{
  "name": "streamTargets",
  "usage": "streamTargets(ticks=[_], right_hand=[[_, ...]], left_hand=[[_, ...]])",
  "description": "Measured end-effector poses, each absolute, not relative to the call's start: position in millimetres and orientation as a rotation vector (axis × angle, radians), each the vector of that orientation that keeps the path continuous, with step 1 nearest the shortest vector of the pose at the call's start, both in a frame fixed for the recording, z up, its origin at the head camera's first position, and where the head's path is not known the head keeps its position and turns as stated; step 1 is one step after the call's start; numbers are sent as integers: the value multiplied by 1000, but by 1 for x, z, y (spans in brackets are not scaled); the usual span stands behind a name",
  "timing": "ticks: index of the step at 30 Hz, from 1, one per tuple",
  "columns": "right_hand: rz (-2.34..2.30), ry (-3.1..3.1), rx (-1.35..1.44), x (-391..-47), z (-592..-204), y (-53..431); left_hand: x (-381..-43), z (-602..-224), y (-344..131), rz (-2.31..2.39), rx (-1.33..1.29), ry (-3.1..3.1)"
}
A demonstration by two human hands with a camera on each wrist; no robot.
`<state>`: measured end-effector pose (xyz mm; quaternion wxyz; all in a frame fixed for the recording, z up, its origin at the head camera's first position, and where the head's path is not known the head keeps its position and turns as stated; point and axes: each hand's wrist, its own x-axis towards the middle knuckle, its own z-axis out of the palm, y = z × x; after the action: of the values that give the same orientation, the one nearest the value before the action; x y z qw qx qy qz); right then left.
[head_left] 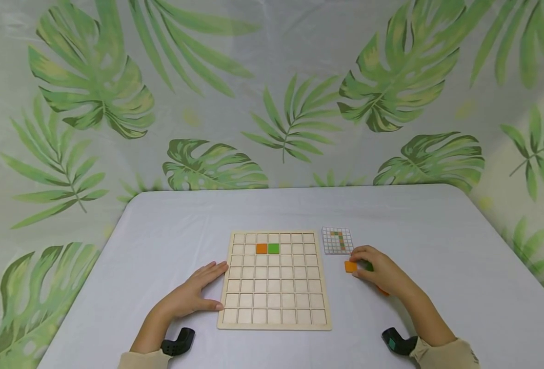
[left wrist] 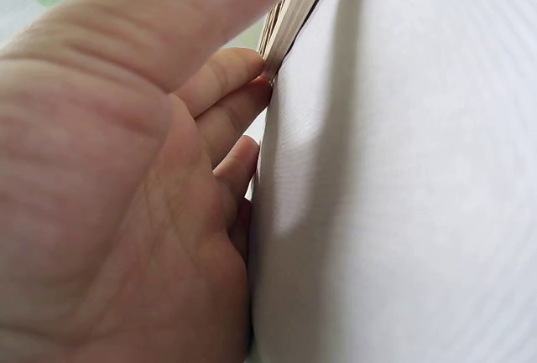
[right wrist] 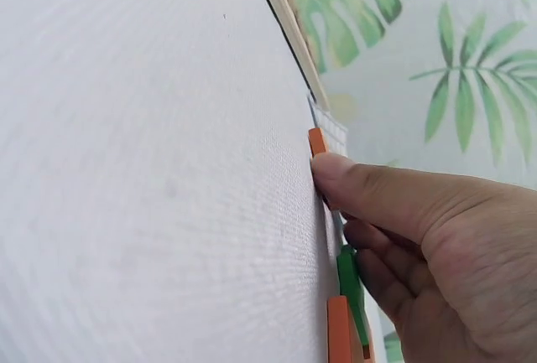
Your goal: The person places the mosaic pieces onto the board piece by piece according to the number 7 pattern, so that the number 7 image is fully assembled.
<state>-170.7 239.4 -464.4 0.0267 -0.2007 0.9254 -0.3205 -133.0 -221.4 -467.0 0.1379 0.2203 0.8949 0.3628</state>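
Note:
A wooden grid board (head_left: 274, 287) lies flat on the table, with an orange tile (head_left: 262, 248) and a green tile (head_left: 274, 248) side by side in its second row. My left hand (head_left: 193, 289) rests at the board's left edge, fingers and thumb spread and touching its side. To the right of the board, my right hand (head_left: 382, 269) pinches a loose orange tile (head_left: 350, 266) between thumb and fingers, low over the cloth. Under that hand are a green tile (right wrist: 349, 283) and another orange tile (right wrist: 338, 329), partly hidden in the head view.
A small printed grid card (head_left: 338, 241) with a coloured pattern lies just right of the board's top corner. White cloth (head_left: 184, 220) covers the table. Behind it hangs a leaf-patterned backdrop (head_left: 290, 102). Each wrist wears a black device (head_left: 178, 342).

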Motion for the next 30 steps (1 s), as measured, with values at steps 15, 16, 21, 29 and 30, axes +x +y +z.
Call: streamTargets(ticks=[15, 16, 21, 29, 30], right_hand=[[-1180, 2855, -855, -190, -437, 196], [-1201, 2851, -889, -193, -435, 190], [-1269, 2827, -940, -206, -427, 163], [-1332, 2719, -885, -224, -435, 123], [-1333, 2710, -875, -225, -439, 120]], left_hand=[[-132, -466, -221, 1050, 636, 2586], [-132, -466, -221, 1049, 636, 2587], [-133, -466, -221, 1045, 636, 2587], [-132, -466, -221, 1055, 632, 2582], [-132, -465, -221, 1055, 635, 2582]])
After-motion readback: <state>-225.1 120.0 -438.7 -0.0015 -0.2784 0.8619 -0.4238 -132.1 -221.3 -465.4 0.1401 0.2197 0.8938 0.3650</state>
